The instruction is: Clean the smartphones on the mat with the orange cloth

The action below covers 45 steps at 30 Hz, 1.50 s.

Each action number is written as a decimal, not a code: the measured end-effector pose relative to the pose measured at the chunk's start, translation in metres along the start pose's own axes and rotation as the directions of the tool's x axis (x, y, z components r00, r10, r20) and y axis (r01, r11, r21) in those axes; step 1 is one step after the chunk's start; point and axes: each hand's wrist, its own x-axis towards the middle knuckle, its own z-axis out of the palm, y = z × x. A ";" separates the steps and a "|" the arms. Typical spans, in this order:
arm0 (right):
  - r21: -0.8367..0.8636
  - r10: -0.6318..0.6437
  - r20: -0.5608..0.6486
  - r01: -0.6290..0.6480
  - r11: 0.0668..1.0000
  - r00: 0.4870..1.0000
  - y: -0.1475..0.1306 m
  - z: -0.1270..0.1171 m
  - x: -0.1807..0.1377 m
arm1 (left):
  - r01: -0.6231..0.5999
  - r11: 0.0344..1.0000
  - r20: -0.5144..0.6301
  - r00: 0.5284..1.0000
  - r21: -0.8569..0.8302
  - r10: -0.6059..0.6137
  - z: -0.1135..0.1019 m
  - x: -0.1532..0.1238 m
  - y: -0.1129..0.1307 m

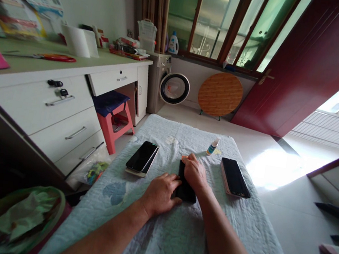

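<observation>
Centrally, left hand (162, 190) at edge of phone (187, 195); quilt (172, 237) leaves room around.

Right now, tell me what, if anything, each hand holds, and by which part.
Right hand: apparently an orange cloth, at the far end of the dark phone; gripped part hidden. Left hand: at the phone's left edge, grip unclear.

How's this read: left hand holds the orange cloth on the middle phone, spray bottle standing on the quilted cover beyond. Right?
No, wrong side: the head view shows the right hand holding the orange cloth on the middle phone. The spray bottle does stand on the quilted cover beyond.
</observation>
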 end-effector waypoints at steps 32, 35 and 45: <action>-0.090 0.284 0.035 -0.280 0.956 0.958 0.007 -0.008 -0.009 | 0.013 1.000 -0.010 1.000 -0.010 -0.013 -0.001 0.000 0.001; -0.085 0.304 0.031 -0.300 0.950 0.952 0.004 -0.007 -0.008 | 0.022 1.000 0.000 1.000 -0.009 -0.022 0.000 -0.001 0.001; -0.007 0.029 0.026 -0.029 1.000 0.999 -0.003 -0.004 -0.003 | 0.032 0.999 0.025 0.999 0.004 -0.032 -0.001 0.000 0.002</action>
